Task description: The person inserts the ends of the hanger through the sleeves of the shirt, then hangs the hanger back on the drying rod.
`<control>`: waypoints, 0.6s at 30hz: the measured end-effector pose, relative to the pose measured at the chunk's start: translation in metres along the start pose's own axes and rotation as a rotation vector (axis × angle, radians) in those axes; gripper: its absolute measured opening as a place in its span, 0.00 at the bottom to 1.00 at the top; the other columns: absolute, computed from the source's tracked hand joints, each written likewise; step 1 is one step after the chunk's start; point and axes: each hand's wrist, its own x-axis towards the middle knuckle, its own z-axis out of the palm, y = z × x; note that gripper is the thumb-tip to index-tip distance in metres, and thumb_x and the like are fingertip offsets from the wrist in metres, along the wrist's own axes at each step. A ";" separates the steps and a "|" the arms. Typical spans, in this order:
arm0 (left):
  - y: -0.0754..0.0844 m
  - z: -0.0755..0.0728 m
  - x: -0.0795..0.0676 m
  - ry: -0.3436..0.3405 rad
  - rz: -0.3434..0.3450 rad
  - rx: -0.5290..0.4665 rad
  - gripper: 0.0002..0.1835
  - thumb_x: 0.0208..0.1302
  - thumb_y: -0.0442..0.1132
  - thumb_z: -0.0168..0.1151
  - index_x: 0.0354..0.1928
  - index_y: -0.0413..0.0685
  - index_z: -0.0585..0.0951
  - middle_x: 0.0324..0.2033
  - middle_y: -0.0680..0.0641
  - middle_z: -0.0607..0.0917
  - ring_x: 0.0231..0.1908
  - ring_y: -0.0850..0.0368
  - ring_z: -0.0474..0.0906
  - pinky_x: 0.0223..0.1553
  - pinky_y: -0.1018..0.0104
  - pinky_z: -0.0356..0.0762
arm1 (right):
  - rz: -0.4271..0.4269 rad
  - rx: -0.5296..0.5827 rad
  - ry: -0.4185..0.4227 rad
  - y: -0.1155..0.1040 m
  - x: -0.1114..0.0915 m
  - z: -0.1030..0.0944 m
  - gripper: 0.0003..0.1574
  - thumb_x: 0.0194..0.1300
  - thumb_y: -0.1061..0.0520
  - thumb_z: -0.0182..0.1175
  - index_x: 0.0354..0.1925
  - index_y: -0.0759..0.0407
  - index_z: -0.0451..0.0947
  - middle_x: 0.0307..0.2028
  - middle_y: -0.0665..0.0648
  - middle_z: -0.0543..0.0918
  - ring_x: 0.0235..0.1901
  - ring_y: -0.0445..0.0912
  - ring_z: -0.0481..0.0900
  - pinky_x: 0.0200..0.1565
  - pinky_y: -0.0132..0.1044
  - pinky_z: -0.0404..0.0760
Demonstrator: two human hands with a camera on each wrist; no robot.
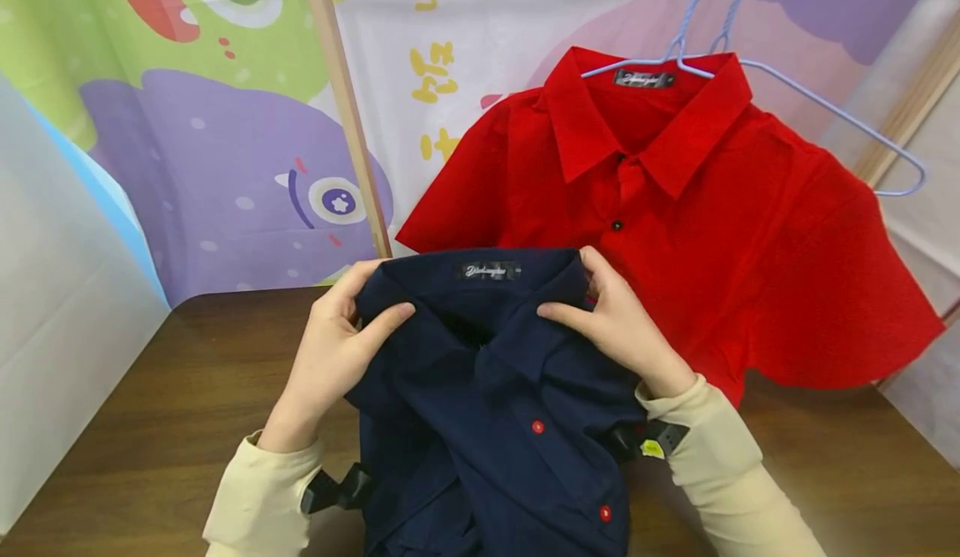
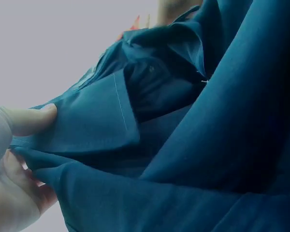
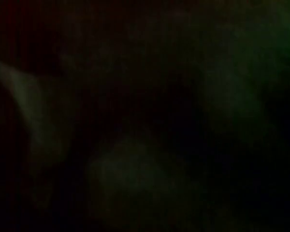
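A navy shirt with red buttons hangs between my two hands, its collar uppermost and a black label inside the neck. My left hand pinches the collar's left side, thumb in front and fingers behind. On the opposite side my right hand grips the collar the same way. The left wrist view shows the thumb lying on the collar flap close up. The right wrist view is almost black, covered by cloth. Below the collar the shirt falls in loose folds, and its lower end runs out of the head view.
A red short-sleeved shirt hangs on a light blue hanger at the right, just behind my right hand. Wooden rack posts stand in front of a cartoon-print curtain. The brown tabletop lies underneath.
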 end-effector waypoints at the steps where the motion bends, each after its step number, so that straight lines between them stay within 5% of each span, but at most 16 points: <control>1: -0.002 0.001 0.000 0.000 -0.009 0.022 0.20 0.57 0.31 0.61 0.53 0.42 0.73 0.38 0.51 0.80 0.28 0.61 0.78 0.30 0.70 0.78 | -0.008 -0.031 0.029 0.000 0.000 0.000 0.22 0.53 0.58 0.66 0.40 0.59 0.63 0.33 0.54 0.76 0.29 0.44 0.78 0.34 0.30 0.74; 7: -0.022 0.006 0.003 -0.035 -0.116 0.189 0.20 0.58 0.41 0.62 0.54 0.51 0.72 0.37 0.49 0.82 0.30 0.61 0.77 0.32 0.71 0.77 | -0.091 -0.316 0.165 0.008 0.002 0.002 0.22 0.55 0.56 0.65 0.42 0.57 0.63 0.29 0.52 0.78 0.27 0.42 0.75 0.30 0.33 0.71; 15: -0.051 0.010 0.008 -0.029 -0.249 0.291 0.18 0.58 0.41 0.62 0.51 0.48 0.73 0.34 0.46 0.83 0.29 0.56 0.74 0.32 0.68 0.73 | -0.063 -0.461 0.084 0.029 0.009 0.015 0.37 0.55 0.57 0.64 0.60 0.55 0.59 0.42 0.60 0.80 0.36 0.52 0.79 0.41 0.45 0.76; 18: -0.060 0.013 0.009 -0.031 -0.257 0.322 0.17 0.59 0.40 0.61 0.49 0.46 0.73 0.39 0.44 0.82 0.37 0.50 0.76 0.40 0.60 0.74 | -0.015 -0.503 0.060 0.033 0.010 0.019 0.41 0.55 0.56 0.65 0.63 0.54 0.57 0.43 0.62 0.80 0.38 0.54 0.79 0.43 0.48 0.75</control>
